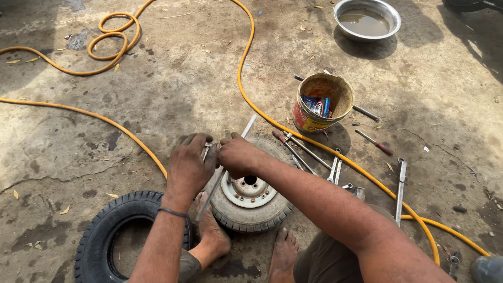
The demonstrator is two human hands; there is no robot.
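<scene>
We sit on the ground with the small wheel [250, 191] near our feet. Our left hand [189, 166] and right hand [237, 155] both squeeze a metal bar [226, 157], prying the tire. Next we must push down hard.

Orange hose [238, 68] looping across the concrete floor [173, 99] from upper left to lower right. Steel bowl [367, 19] of murky water at top right. Worn bucket [322, 102] right of centre, screwdriver [374, 141] just beside. Bare black tyre [97, 236] at lower left.
</scene>
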